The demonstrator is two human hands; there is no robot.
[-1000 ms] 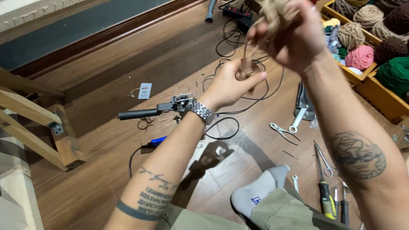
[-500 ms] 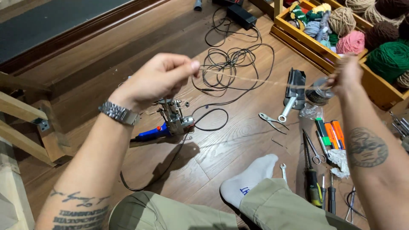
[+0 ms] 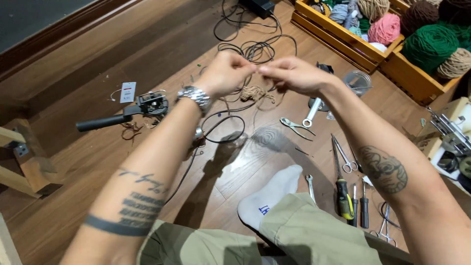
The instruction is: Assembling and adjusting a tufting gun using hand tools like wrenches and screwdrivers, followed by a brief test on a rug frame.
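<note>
Hanging just below the two hands was a small tangle of tan twine (image 3: 252,92), held up over the wooden floor (image 3: 98,64). The left hand (image 3: 223,73) and the right hand (image 3: 294,76) met fingertip to fingertip, both pinched on the twine's upper end, though the strand between the fingers was too fine to make out. A metal wristwatch (image 3: 195,96) sat on the left wrist. Beneath the hands lay a loose black cable (image 3: 255,49), and to the left a black-handled tool (image 3: 122,114) rested beside a small white tag (image 3: 127,92). Right of the twine lay pliers (image 3: 297,127), scissors (image 3: 343,154) and a yellow-handled screwdriver (image 3: 343,198). Farther off, wooden crates (image 3: 343,41) held balls of yarn (image 3: 385,28) in pink, green and tan. Nearest the viewer, a white-socked foot (image 3: 270,196) stuck out from an olive trouser leg.
</note>
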